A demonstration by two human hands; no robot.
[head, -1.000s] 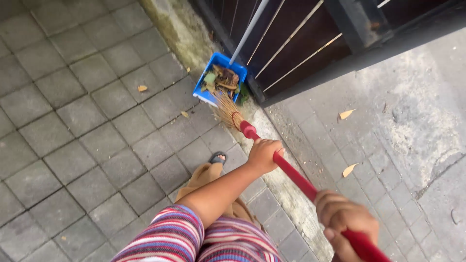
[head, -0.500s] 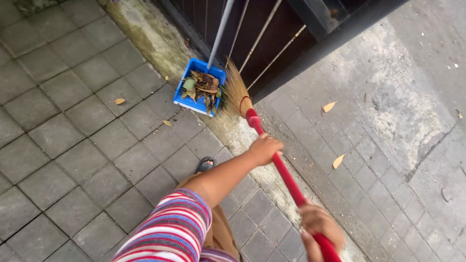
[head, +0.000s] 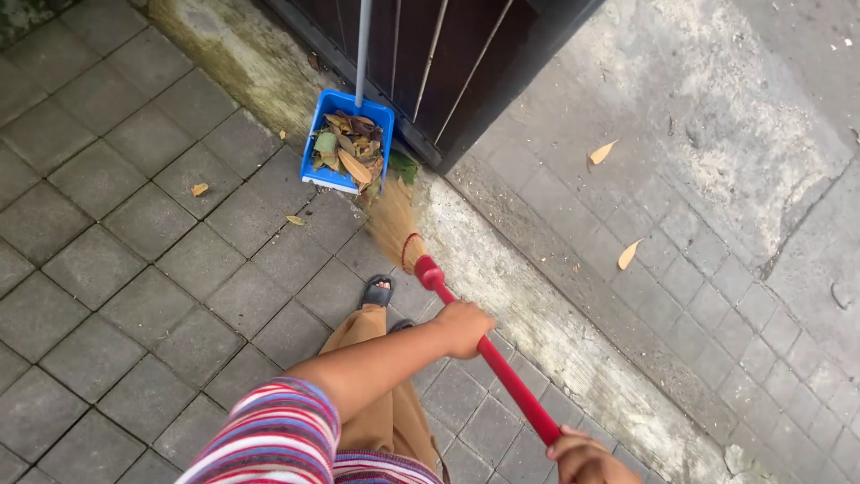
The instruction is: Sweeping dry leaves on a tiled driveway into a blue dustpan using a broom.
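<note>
Both my hands are on a broom with a red handle [head: 506, 381]. My left hand [head: 463, 326] grips the handle near its lower end, the arm reaching out of a striped sleeve. My right hand [head: 584, 458] grips it higher up, at the bottom edge of the view and partly cut off. The straw bristles [head: 392, 224] rest on the paving just in front of the lip of a blue dustpan [head: 315, 176]. The dustpan holds several dry leaves and has a grey upright pole [head: 362, 45].
A dark barred gate [head: 448, 63] stands behind the dustpan, with a concrete strip [head: 528, 296] running along its foot. Loose dry leaves lie on the pavers on the left [head: 199, 189] and on the right [head: 629, 254]. My sandalled foot [head: 378, 291] is beside the broom.
The bristles swung from beside the dustpan's right side back to the paving in front of its lip. Both hands shifted down and left with the handle.
</note>
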